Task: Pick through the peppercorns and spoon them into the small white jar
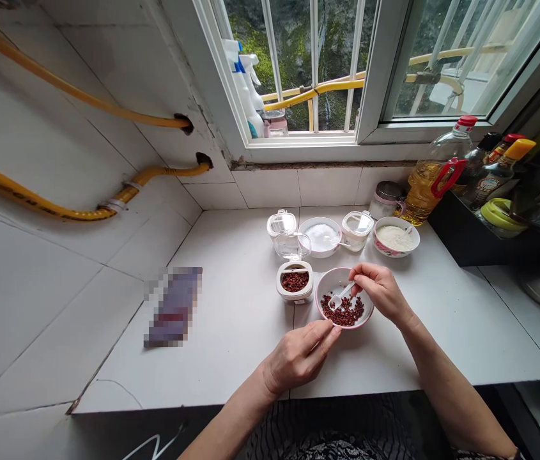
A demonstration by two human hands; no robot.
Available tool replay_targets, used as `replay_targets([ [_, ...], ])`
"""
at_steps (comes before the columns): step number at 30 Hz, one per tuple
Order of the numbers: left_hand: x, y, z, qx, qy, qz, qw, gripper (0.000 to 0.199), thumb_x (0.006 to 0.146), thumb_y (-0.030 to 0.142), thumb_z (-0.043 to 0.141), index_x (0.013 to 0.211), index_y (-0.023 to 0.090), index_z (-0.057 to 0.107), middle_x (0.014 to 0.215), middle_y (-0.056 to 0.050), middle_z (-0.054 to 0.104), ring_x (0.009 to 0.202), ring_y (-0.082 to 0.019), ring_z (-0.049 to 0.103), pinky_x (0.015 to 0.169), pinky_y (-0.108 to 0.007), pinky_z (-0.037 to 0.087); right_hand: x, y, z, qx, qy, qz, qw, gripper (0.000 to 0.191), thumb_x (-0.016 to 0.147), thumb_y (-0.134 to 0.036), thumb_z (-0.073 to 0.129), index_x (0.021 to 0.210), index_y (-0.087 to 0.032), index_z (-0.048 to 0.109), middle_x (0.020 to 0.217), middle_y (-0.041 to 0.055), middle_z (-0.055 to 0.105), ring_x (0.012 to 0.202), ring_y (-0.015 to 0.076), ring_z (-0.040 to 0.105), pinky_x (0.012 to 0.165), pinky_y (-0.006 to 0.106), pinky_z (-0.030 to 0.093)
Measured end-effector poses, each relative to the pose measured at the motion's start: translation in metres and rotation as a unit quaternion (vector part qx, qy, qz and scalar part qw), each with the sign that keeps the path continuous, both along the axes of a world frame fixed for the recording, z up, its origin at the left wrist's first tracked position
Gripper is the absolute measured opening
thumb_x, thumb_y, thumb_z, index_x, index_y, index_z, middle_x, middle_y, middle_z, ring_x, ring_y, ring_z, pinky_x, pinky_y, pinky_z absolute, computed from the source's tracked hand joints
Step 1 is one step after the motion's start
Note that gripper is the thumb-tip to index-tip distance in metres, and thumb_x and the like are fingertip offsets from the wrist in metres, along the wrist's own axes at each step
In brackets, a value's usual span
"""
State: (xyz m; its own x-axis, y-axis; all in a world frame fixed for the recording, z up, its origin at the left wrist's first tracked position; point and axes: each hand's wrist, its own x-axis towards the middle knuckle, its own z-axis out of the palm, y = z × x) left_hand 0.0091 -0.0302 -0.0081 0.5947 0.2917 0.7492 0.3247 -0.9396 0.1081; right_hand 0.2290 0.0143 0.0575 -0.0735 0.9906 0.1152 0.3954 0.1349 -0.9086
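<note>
My right hand (379,291) pinches the handle of a small white spoon (335,301), whose scoop is down in a bowl (369,308) with a pink rim. Reddish-brown peppercorn-like grains (346,314) lie across the bowl's bottom. With its fingertips, my left hand (304,354) grips the near rim of this bowl. Just left of the bowl stands a clear seasoning jar (294,295) with its lid flipped up, filled with the same dark red grains.
Behind are a bowl of white granules (320,236), two white-lidded jars (281,223) (358,225) and a flowered bowl (397,240) of pale grains. An oil bottle (420,188) and a black box (456,236) of bottles stand right. A blurred packet (174,308) lies left.
</note>
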Motion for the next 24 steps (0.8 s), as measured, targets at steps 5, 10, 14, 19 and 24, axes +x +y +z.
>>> replay_targets([
  [5,0.0,0.0,0.002,0.003,-0.002,0.002,1.0,0.044,0.095,0.002,0.043,0.137,0.006,0.052,0.107,-0.015,0.07,0.103,-0.022,0.071,0.084,-0.032,0.064,0.0,0.001,0.001,-0.038,0.049,-0.034,0.997,0.014,0.074,-0.027,0.051,0.069,-0.02,0.063,0.052,-0.0007,0.066,0.053,0.0164,0.061,0.058,0.028,0.047],
  [10,0.001,0.001,0.003,0.011,-0.005,0.0,1.0,0.037,0.093,0.001,0.044,0.128,0.003,0.057,0.106,-0.016,0.069,0.101,-0.022,0.071,0.082,-0.031,0.064,0.002,0.004,0.0,-0.051,0.102,-0.045,0.992,0.016,0.074,-0.032,0.057,0.073,-0.019,0.066,0.054,0.0014,0.068,0.057,0.0172,0.062,0.061,0.03,0.05],
  [14,0.001,0.001,0.003,0.014,-0.009,-0.004,1.0,0.035,0.092,0.0,0.045,0.123,0.001,0.059,0.105,-0.017,0.068,0.1,-0.022,0.07,0.081,-0.031,0.063,-0.001,0.007,0.002,-0.023,0.149,-0.051,0.987,0.019,0.078,-0.036,0.061,0.08,-0.018,0.066,0.06,0.003,0.071,0.06,0.0176,0.064,0.065,0.032,0.053],
  [19,0.001,0.002,0.001,0.015,-0.005,-0.003,1.0,0.038,0.093,0.002,0.043,0.127,0.002,0.057,0.106,-0.017,0.069,0.102,-0.023,0.07,0.079,-0.031,0.064,-0.023,0.002,0.005,0.096,0.114,-0.045,0.988,0.014,0.092,-0.031,0.057,0.092,-0.02,0.065,0.078,0.0049,0.076,0.076,0.0204,0.072,0.077,0.036,0.055],
  [24,0.002,0.002,0.002,0.015,-0.01,-0.007,1.0,0.038,0.093,0.001,0.042,0.128,0.001,0.057,0.106,-0.019,0.069,0.097,-0.024,0.071,0.074,-0.032,0.064,-0.042,-0.003,0.0,0.325,-0.095,0.042,0.94,0.02,0.095,-0.012,0.049,0.098,-0.023,0.065,0.081,0.0009,0.076,0.075,0.017,0.068,0.102,0.045,0.045],
])
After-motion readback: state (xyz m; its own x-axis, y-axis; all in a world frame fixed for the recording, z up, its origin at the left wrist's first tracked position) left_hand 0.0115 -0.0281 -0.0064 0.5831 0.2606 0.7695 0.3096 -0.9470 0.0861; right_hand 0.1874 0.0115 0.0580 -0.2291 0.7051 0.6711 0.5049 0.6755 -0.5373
